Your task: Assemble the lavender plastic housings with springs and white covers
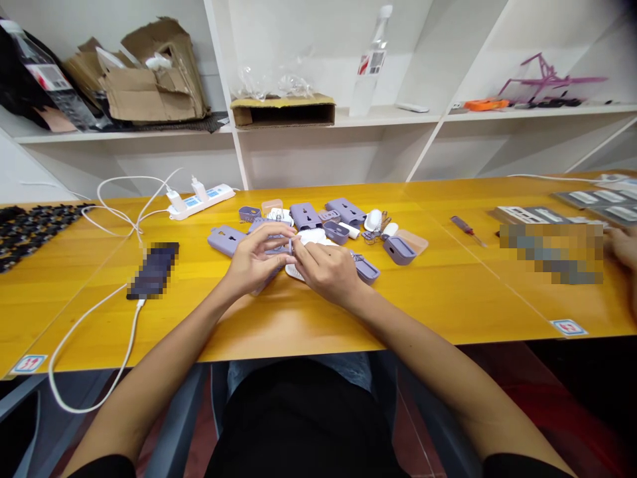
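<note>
My left hand (259, 255) is curled with its fingertips and thumb on a small purple plastic part (290, 246), mostly hidden by the fingers. Closed in a pinch, my right hand (329, 267) meets the same part from the right. Around both hands lie more purple plastic pieces: a slotted housing (226, 240) at left, two more housings (305, 216) (345, 211) behind, and a hollow shell (399, 249) at right. White pieces (312, 236) lie just behind my fingers. A purple frame (367, 269) sits beside my right hand.
A phone (153, 271) on a white cable lies left, with a power strip (202, 202) behind it. A screwdriver (468, 230) rests to the right. Another person's hand (623, 247) is at the far right edge, near grey parts (532, 216). White shelves (413, 153) stand behind the table.
</note>
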A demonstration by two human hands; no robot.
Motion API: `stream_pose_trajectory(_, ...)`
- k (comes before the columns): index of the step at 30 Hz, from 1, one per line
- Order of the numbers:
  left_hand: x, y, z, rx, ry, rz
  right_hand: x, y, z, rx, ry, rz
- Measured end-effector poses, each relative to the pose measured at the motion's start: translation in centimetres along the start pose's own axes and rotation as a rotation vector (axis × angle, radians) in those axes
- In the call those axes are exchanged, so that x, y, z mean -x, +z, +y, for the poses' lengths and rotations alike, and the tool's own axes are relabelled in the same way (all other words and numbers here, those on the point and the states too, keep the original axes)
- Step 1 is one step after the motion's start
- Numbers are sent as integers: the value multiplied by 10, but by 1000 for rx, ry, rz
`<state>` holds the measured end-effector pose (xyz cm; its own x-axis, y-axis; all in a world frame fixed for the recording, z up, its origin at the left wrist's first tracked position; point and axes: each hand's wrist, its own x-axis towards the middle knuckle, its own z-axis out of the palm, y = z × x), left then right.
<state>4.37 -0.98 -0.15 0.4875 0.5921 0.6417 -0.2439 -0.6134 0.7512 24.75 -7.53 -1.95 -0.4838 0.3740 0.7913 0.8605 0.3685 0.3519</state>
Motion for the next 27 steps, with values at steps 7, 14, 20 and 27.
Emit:
stream_pose_trajectory(7,0,-1,8,57,-72,5,-2,-2,-2,41,0,-4)
stream_pose_trajectory(14,0,-1,5,83,-81,31,-2,-3,-6,4,42,-188)
stream_pose_trajectory(20,0,0,4,88,-85,27,-1,-2,-7,16,18,-180)
stream_pose_trajectory(27,-1,0,9,110,-139,47,-3,-5,-9,4,19,-280)
